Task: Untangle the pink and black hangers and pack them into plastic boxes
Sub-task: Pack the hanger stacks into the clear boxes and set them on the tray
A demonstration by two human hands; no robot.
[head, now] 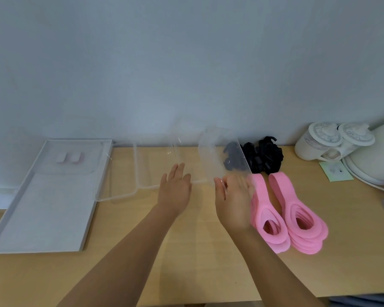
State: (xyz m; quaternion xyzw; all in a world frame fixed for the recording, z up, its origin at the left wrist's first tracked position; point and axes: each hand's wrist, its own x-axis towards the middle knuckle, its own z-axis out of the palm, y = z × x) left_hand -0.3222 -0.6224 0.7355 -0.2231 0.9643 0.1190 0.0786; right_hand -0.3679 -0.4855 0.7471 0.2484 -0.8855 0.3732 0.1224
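Over the table (197, 258), left hand (174, 192) open; right hand (233, 202) at box (217, 156), grip unclear.

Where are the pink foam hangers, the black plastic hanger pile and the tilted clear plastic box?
Pink foam hangers (307, 239): head view, right stack's lower loop.
Black plastic hanger pile (264, 156): head view, its middle.
Tilted clear plastic box (211, 156): head view, left wall.

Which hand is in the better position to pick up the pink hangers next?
The right hand. It is directly beside the pink hangers. The left hand is farther away, near the clear box, and would probably have to cross the right arm.
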